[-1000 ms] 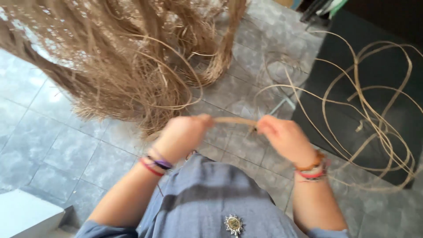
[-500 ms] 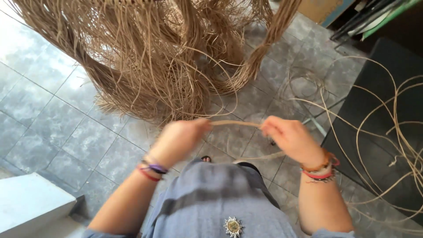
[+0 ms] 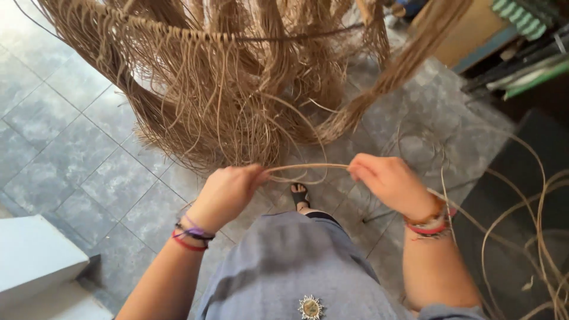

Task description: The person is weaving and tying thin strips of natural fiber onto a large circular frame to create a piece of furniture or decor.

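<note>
A short stretch of tan fibre strand (image 3: 308, 168) runs taut between my two hands at the middle of the head view. My left hand (image 3: 228, 191) pinches its left end; my right hand (image 3: 385, 182) pinches its right end. Just above them hangs a big mass of loose tan fibre strands (image 3: 237, 89), strung along a dark cord. Both wrists wear coloured bracelets. My foot in a dark sandal (image 3: 299, 194) shows below the strand, over my grey-blue garment (image 3: 296, 272).
Grey floor tiles (image 3: 77, 154) lie under everything. Loose coils of fibre (image 3: 533, 225) sprawl over a dark mat at the right. A white block (image 3: 32, 261) sits at the lower left. Green and dark objects (image 3: 521, 41) line the upper right corner.
The view has tilted, so the hanging fibre mass fills more of the top. My hands still hold the strand; they now sit a little further apart, with it stretched straighter.
</note>
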